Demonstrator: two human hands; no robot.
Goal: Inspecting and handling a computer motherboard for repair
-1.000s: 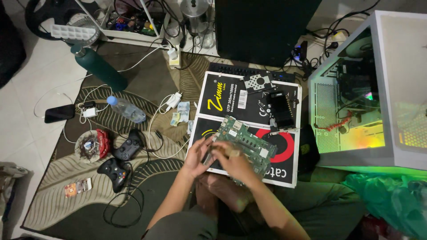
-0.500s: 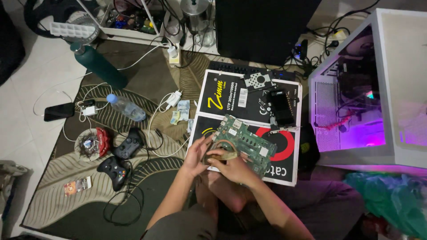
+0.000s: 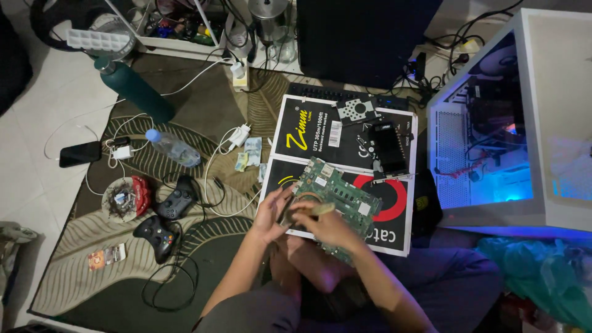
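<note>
Looking down from the head camera, I see both my hands meeting just left of centre, low in the frame, over the green rectangular circuit board (image 3: 336, 196) that lies tilted across the flat black cardboard box with the red ring printed on it (image 3: 394, 216). My left hand (image 3: 271, 213) curls against the board's left edge, fingers bent around it; I cannot tell how firmly it grips. My right hand (image 3: 324, 223) rests on the near part of the board with its fingers closed around a small pale tan object (image 3: 320, 209) that is too blurred for me to identify.

Compared with half a second ago, the board sits in the same spot on the box, and my hands have barely shifted; the tan piece now shows more plainly between them. The glow inside the white open-sided computer case (image 3: 536, 123) at the right edge has turned from pink-purple to blue.

Above the board, a second black box (image 3: 308, 132) carries a dark rectangular card (image 3: 390, 145). On the patterned brown rug (image 3: 92, 246) to the left lie two black game controllers (image 3: 166, 216), a clear plastic water bottle with a blue cap (image 3: 172, 148) and, further up, a tall dark green metal flask (image 3: 132, 89). A black phone (image 3: 80, 154) rests at the far left.
</note>
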